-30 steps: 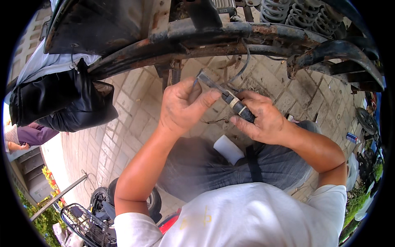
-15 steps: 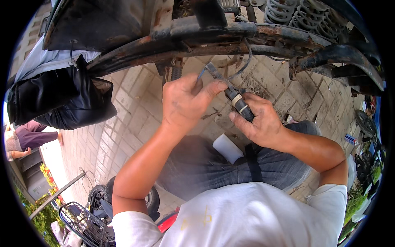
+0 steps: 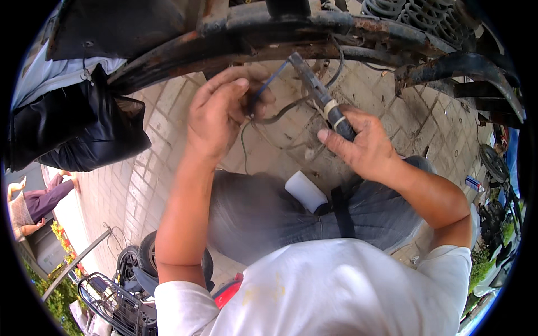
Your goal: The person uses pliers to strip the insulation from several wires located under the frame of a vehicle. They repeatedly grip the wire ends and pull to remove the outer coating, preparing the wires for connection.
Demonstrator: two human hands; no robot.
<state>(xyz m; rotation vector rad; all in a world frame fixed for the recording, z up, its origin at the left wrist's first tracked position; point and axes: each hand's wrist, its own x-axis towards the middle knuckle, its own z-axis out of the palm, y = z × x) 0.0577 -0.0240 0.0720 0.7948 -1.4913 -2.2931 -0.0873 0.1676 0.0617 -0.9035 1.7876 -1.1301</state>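
My right hand is closed around the dark, light-banded handles of a pair of pliers. The jaws point up and away, toward the rusty frame. A blue wire runs straight from the jaw tip to my left hand, whose curled fingers pinch it. Just under those fingers a dark cable meets the wires, and a thin green wire hangs down. Exactly how the fingertips grip the wire is partly hidden.
A rusty black vehicle frame arches across the far side. Black leather-like material hangs at the left. A white roll lies on my lap above the paving. Coil springs sit far right; another person is far left.
My left hand has drawn left, away from the pliers, and a longer stretch of blue wire shows between them. The jaws have shifted up and slightly right.
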